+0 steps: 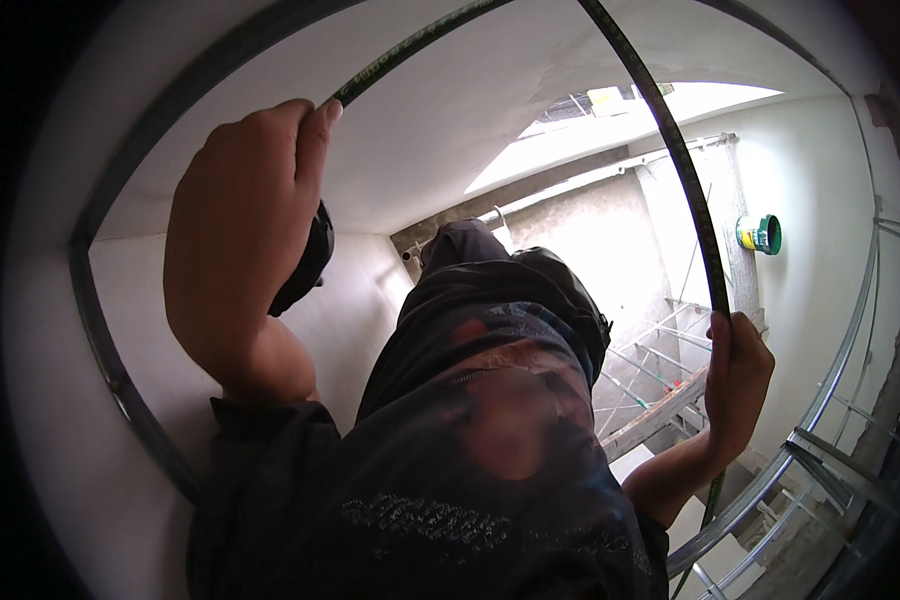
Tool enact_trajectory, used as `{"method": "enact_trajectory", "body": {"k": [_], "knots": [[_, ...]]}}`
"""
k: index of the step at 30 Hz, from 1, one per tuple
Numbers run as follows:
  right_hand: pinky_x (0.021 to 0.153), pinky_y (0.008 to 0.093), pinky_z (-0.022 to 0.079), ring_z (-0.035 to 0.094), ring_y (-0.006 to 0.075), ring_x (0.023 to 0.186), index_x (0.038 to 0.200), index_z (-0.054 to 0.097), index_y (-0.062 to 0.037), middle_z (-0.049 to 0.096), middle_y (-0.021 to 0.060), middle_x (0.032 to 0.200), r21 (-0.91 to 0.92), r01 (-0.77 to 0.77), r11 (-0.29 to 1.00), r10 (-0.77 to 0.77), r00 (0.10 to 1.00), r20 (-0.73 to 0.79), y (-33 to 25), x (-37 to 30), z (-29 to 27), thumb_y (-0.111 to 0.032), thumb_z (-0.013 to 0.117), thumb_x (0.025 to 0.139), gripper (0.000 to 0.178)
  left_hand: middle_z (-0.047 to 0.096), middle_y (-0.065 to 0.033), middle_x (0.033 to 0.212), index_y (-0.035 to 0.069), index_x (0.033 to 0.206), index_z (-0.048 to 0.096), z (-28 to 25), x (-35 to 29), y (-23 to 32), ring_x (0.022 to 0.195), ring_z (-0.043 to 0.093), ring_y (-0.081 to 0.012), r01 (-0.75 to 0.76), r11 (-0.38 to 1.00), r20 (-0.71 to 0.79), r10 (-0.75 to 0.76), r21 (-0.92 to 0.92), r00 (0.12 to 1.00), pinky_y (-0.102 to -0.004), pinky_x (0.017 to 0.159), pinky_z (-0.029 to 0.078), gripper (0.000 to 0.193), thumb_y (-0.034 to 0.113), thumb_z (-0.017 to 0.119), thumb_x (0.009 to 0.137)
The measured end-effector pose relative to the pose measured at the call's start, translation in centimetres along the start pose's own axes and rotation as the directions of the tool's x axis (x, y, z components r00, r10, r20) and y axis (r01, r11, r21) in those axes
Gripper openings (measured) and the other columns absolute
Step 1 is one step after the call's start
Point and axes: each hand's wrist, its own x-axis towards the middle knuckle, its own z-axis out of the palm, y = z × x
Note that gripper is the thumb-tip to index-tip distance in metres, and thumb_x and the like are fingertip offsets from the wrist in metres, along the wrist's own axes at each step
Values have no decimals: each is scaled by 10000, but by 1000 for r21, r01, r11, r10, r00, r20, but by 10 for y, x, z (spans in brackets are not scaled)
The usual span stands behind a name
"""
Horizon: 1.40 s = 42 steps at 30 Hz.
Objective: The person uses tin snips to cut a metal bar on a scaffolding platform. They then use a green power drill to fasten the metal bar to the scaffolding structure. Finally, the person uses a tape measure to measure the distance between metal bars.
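My left hand (255,185) is raised at the upper left, its thumb and fingers pinched on a long black flexible hose (400,55) with pale printed marks. From there the hose runs up and out at the top edge. A like length comes back down on the right, probably the same hose, but the join is out of sight. Lower right, my right hand (740,370) is closed around this length, and its tail hangs past the wrist. A black object (315,260) shows behind my left wrist; I cannot make out what it is.
A grey metal channel (95,330) curves along the white wall at the left. At right are a green bucket (767,234), a metal ladder-like frame (670,350) with a plank (655,415), and curved metal rails (740,510). Bright light enters through an opening (570,140) beyond.
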Motion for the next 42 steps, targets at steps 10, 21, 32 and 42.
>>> {"method": "enact_trajectory", "body": {"k": [10, 21, 32, 42], "knots": [[517, 418, 355, 427, 309, 523, 790, 526, 3, 479, 182, 648, -41, -2, 999, 3, 1000, 13, -1, 1, -1, -193, 587, 1005, 297, 574, -158, 658, 0, 794, 584, 5, 4, 9, 602, 581, -302, 41, 999, 60, -42, 9, 997, -403, 616, 446, 456, 339, 444, 1065], [514, 407, 346, 412, 285, 518, 787, 519, 2, 475, 163, 634, -29, 1, 1000, -1, 1000, -3, 4, 3, 2, -214, 592, 1008, 318, 549, -156, 631, -6, 777, 570, 12, 7, 8, 576, 554, -316, 4, 1000, 20, -4, 1, 1000, -412, 613, 434, 456, 326, 441, 1062], [512, 405, 344, 421, 281, 509, 788, 523, -4, 473, 152, 626, -35, 11, 999, -11, 1000, -11, 3, 1, 3, -231, 571, 1021, 329, 535, -145, 606, 5, 769, 573, 14, 4, 8, 545, 528, -301, -26, 999, -51, 27, 20, 998, -410, 587, 423, 483, 355, 429, 1070], [513, 409, 335, 417, 285, 511, 781, 513, 0, 457, 154, 619, -47, 31, 998, -31, 999, -13, 5, 0, 4, -215, 569, 1020, 326, 551, -138, 619, 8, 777, 584, 17, 2, 10, 559, 550, -287, -36, 999, -51, 37, 21, 998, -403, 602, 435, 476, 348, 429, 1071]]}}
